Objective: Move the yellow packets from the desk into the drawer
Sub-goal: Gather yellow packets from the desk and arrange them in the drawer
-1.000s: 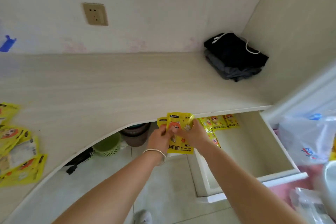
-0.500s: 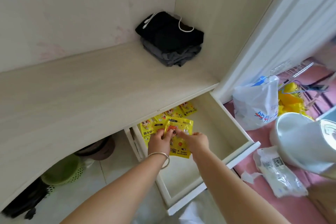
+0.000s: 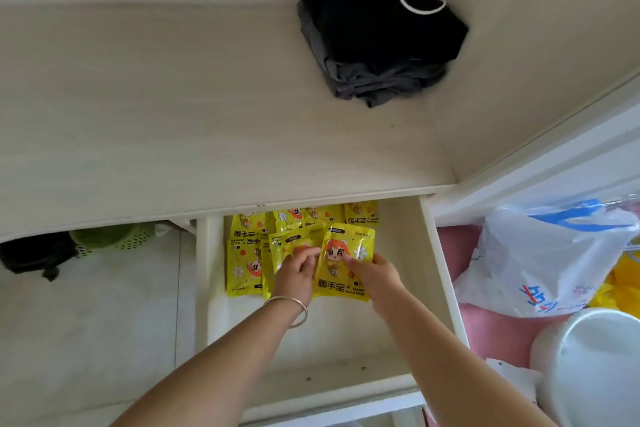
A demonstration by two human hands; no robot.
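The open white drawer [image 3: 441, 274] under the pale wooden desk [image 3: 173, 114] holds several yellow hand-warmer packets [image 3: 242, 253] lying flat at its back. Both my hands are inside the drawer, just above them. My left hand [image 3: 294, 274], with a silver bangle on the wrist, holds one yellow packet [image 3: 280, 246] with its fingers on top. My right hand [image 3: 375, 276] pinches the right edge of a second yellow packet [image 3: 341, 274], the one with an orange cartoon figure. The two held packets sit side by side and overlap the ones below.
Folded black and grey clothes [image 3: 374, 28] with a white cord lie at the desk's back right corner. A white plastic bag [image 3: 547, 263] and a white round container [image 3: 588, 371] sit to the right of the drawer. A green basket [image 3: 114, 236] stands under the desk.
My view has swung right and down over the drawer. Both hands have gone deeper into the drawer, and the packets they held together are now spread apart, one in each hand.
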